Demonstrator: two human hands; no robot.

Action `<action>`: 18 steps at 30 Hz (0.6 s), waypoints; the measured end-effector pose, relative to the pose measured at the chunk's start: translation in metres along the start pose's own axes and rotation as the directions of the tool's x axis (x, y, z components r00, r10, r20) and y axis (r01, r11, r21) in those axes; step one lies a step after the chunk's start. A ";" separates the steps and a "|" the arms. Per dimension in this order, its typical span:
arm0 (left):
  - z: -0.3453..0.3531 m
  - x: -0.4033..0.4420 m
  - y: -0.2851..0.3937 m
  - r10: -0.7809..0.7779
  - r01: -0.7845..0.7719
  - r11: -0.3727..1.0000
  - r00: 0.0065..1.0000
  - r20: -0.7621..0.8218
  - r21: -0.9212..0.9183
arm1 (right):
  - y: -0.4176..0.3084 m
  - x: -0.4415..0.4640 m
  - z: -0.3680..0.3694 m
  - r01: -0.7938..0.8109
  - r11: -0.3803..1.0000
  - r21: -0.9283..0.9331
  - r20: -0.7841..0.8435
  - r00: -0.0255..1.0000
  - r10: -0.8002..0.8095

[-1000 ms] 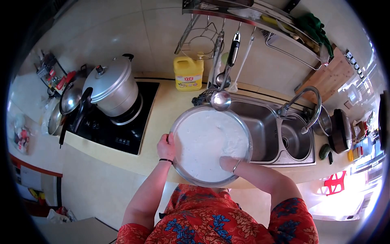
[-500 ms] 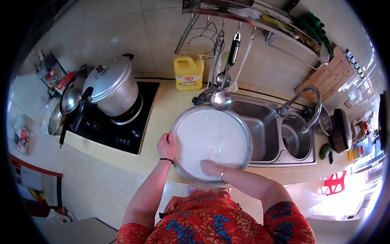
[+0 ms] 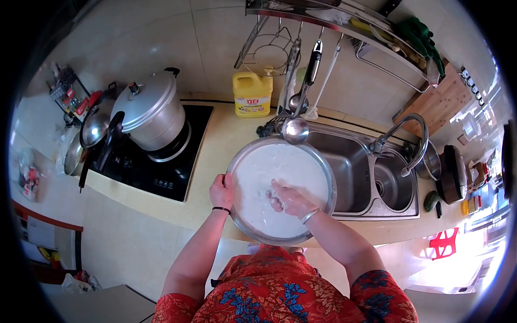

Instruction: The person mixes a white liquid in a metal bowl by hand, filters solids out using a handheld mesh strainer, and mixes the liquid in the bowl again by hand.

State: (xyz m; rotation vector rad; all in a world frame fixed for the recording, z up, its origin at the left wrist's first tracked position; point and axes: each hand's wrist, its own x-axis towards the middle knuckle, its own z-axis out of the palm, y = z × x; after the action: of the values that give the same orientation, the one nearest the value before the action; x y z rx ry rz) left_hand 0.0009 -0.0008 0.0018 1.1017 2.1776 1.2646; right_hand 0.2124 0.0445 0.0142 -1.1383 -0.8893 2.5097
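Metal bowl (image 3: pixel 330 185) is located over the front part of the counter (image 3: pixel 215 156), just beside the sink (image 3: pixel 347 180), and contains white liquid (image 3: pixel 253 177). Left hand (image 3: pixel 221 192) clasps the bowl's left rim; finger spacing cannot be determined. Right hand (image 3: pixel 292 201) is over the liquid, wet, fingers partly curled and spread; contact with the surface is unclear.

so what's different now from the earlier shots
The right hand has moved from the near right part of the bowl leftward, then away from the body toward the middle. Its fingers, earlier hidden in the white liquid, now show. No grasp or release is visible. The left hand stays at the bowl's left rim, and the bowl hasn't visibly moved.
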 end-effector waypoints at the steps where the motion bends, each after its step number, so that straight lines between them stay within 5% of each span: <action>1: 0.001 0.001 -0.003 0.011 -0.011 1.000 1.000 -0.008 0.011 | -0.003 -0.003 0.000 -0.006 0.995 0.104 0.040 0.999 0.002; 6: 0.001 0.000 -0.001 0.029 -0.029 0.999 0.999 -0.021 0.016 | -0.012 -0.020 -0.004 0.032 0.966 0.257 0.208 0.974 -0.087; 8: 0.001 0.000 -0.003 0.035 -0.034 0.999 0.999 -0.025 0.030 | -0.012 -0.022 -0.005 0.154 0.986 0.060 0.107 0.981 -0.160; 18: 0.002 0.001 -0.004 0.022 -0.022 0.999 1.000 -0.012 0.024 | -0.016 -0.032 0.000 0.210 0.976 -0.057 0.043 0.977 -0.207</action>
State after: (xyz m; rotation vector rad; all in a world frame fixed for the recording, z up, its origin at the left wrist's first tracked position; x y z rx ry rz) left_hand -0.0002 -0.0001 -0.0029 1.1329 2.2005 1.2612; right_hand 0.2331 0.0423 0.0431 -0.9638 -1.0439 2.3544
